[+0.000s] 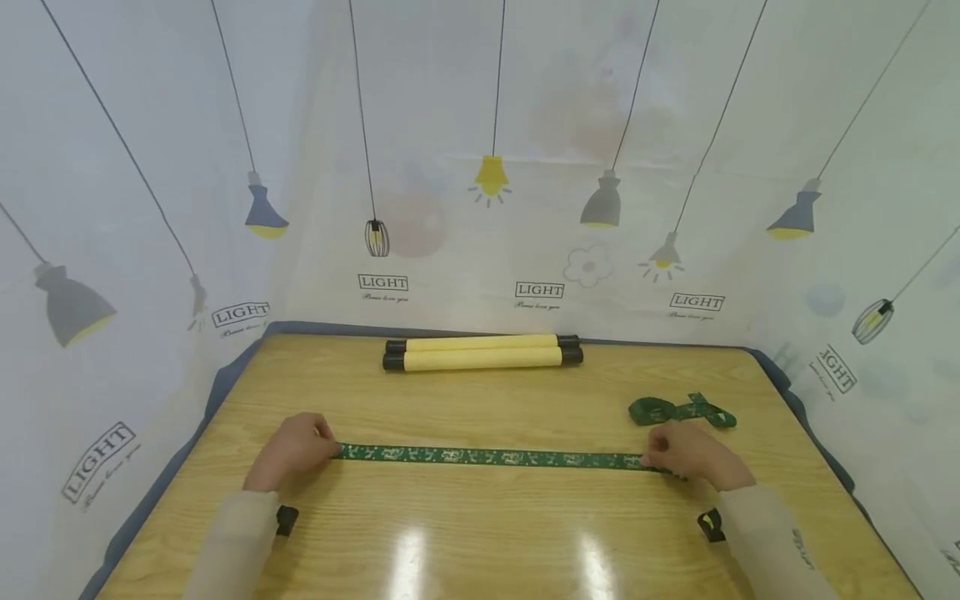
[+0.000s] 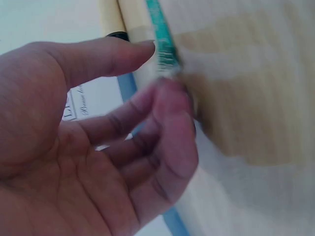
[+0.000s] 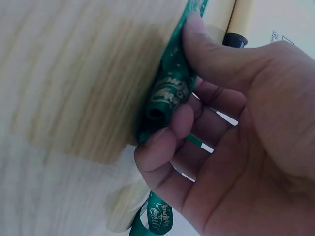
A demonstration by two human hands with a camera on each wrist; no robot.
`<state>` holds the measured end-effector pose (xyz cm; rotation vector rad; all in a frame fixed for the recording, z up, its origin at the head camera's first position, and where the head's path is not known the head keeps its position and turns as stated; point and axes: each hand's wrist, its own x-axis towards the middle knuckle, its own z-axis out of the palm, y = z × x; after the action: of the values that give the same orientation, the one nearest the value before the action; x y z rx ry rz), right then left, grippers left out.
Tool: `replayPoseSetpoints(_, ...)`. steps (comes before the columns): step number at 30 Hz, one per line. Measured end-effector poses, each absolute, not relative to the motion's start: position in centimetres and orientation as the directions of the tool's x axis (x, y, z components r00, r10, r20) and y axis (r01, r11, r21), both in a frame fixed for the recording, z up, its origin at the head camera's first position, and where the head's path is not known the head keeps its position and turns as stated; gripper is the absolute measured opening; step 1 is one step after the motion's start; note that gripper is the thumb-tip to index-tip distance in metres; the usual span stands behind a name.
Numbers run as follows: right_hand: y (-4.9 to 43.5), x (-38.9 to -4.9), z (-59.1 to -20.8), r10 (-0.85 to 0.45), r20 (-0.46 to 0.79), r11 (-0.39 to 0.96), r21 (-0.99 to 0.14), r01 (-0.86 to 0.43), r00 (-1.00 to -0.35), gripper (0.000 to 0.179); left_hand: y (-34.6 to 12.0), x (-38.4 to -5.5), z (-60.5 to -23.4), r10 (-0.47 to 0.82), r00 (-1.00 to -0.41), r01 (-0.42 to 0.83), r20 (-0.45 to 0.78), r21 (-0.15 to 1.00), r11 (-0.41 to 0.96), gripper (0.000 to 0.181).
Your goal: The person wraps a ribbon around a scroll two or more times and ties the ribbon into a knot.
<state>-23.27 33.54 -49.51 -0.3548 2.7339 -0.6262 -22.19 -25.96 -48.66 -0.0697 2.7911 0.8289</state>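
Observation:
A green ribbon [image 1: 495,457] with pale printed lettering and figures stretches straight across the wooden table between both hands. My left hand [image 1: 296,447] holds its left end at the fingertips; in the left wrist view the thumb [image 2: 113,56] stands a little apart from the curled, blurred fingers. At the other end my right hand [image 1: 693,454] grips the ribbon. Its thumb lies along the strip, and the fingers curl by a rolled-up part [image 3: 165,96]. Just behind the right hand lies a looped green ribbon piece [image 1: 652,411] with a loose tail.
Two yellow rods [image 1: 480,358] with black ends lie side by side near the back of the wooden table [image 1: 480,533]. A white cloth [image 1: 450,308] printed with hanging lamps surrounds the table at the back and sides. Black wrist straps [image 1: 711,525] show below the sleeves.

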Motion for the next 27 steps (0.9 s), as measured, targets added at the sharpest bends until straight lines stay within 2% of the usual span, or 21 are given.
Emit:
replayPoseSetpoints(4, 33.3, -23.2, -49.7, -0.323, -0.217, 0.87, -0.451, -0.198, -0.921, 0.027, -25.2, -22.9, -47.8, 0.024, -0.986, -0.063, -0.162, 0.512, 0.857, 0.041)
replayPoseSetpoints(9, 33.2, -22.9, -49.7, -0.314, -0.195, 0.879, -0.431, -0.207, -0.929, 0.024, -23.3, -24.5, -47.5, 0.103, -0.993, 0.05, -0.063, 0.564, 0.824, 0.066)
replayPoseSetpoints(14, 33.0, -22.9, -49.9, -0.299, -0.211, 0.885, -0.427, -0.187, -0.931, 0.023, -21.0, -25.9, -47.4, 0.177, -0.984, 0.154, 0.011, 0.547, 0.823, 0.083)
replayPoseSetpoints(20, 33.0, -22.9, -50.3, -0.307, -0.213, 0.878, -0.44, -0.189, -0.928, 0.024, -17.6, -27.7, -47.4, 0.252, -0.966, 0.244, 0.06, 0.533, 0.81, 0.095)
replayPoseSetpoints(27, 32.7, -23.1, -50.2, -0.297, -0.226, 0.876, -0.452, -0.17, -0.928, 0.024, -14.0, -31.0, -47.1, 0.357, -0.929, 0.358, 0.101, 0.492, 0.793, 0.096)
